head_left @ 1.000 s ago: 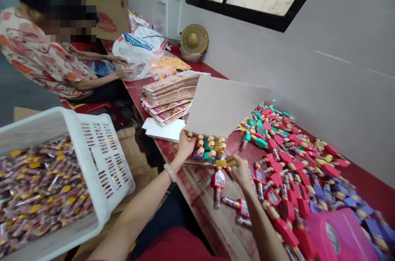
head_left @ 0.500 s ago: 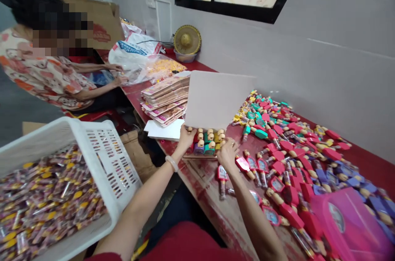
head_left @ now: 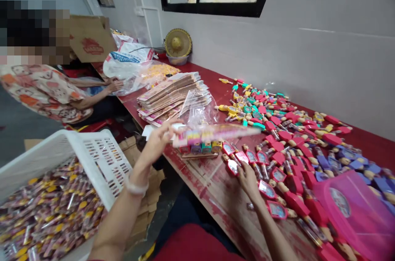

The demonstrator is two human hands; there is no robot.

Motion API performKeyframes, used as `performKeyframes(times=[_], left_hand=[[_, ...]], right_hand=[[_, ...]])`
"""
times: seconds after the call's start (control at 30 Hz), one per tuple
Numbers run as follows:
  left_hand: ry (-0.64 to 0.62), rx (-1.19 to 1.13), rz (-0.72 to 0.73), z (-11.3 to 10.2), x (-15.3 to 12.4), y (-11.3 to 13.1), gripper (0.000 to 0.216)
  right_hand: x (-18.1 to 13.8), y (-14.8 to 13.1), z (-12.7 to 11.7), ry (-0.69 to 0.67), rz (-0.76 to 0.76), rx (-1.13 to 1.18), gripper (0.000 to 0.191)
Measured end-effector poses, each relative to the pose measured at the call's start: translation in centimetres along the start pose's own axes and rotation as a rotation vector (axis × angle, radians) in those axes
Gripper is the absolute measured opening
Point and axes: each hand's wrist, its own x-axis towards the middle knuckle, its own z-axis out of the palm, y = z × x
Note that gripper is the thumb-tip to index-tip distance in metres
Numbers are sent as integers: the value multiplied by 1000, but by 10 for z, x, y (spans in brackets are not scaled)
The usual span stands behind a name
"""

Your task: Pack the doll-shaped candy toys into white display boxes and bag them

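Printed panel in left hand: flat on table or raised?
Raised: the panel shows nearly edge-on, blurred, one end at the left hand, with toys visible below it. Whether it touches them: cannot tell.

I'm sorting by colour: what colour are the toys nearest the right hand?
The toys are mostly pinkish red, best seen in the head view.
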Motion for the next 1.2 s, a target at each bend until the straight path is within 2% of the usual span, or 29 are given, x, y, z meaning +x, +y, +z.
performKeyframes(times=[0.03, 0.07, 0.13, 0.17, 0.23, 0.27, 0.33, 0.43, 0.53, 0.6, 0.67, 0.73, 0.77, 0.87, 0.93, 1.03, 1.13, 1.2], left_hand=[[-55, 34, -84, 1, -28, -19, 48], [-82, 31, -166, 3, -57, -41, 57], [-17, -4, -286, 9, -106, -90, 83], [-15, 2, -368, 12, -125, -112, 83], [-103, 68, -434, 18, -143, -145, 59], [-158, 148, -415, 20, -143, -155, 43], [-200, 359, -300, 21, -128, -165, 24], [-60, 595, -126, 21, -86, -162, 22], [24, 630, -92, 18, -52, -147, 20], [-39, 534, -185, 13, -39, -128, 19], [-109, 336, -317, 4, -29, -101, 18], [-96, 83, -412, -4, -13, -68, 18], [-62, -32, -432, -6, -2, -52, 18], [14, -256, -407, -9, 37, -12, 22], [20, -301, -373, -8, 56, 0, 24], [-57, -224, -379, -9, 57, -12, 28], [-217, 10, -365, -12, 29, -55, 32], [-241, 282, -270, -10, 8, -91, 26]], right_hand=[[7, -4, -13, -22, 28, 157, 54], [12, -10, -24, -89, 51, 307, 59], [14, -23, -39, -321, 80, 510, 63], [13, -30, -42, -467, 70, 553, 61], [11, -43, -36, -695, -11, 537, 45], [11, -50, -28, -737, -80, 485, 34], [16, -64, -7, -641, -188, 308, 21], [36, -83, 23, -321, -197, 30, 18], [55, -97, 29, -197, -127, -43, 16], [61, -107, 14, -230, -116, 20, 20], [64, -121, -14, -385, -120, 242, 29], [70, -143, -45, -549, -135, 533, 38], [76, -156, -60, -579, -140, 649, 41], [101, -193, -86, -525, -133, 840, 39], [115, -206, -90, -472, -127, 880, 41], [121, -196, -81, -419, -169, 757, 40], [109, -159, -55, -409, -263, 406, 30], [98, -132, -30, -348, -299, 76, 19]])
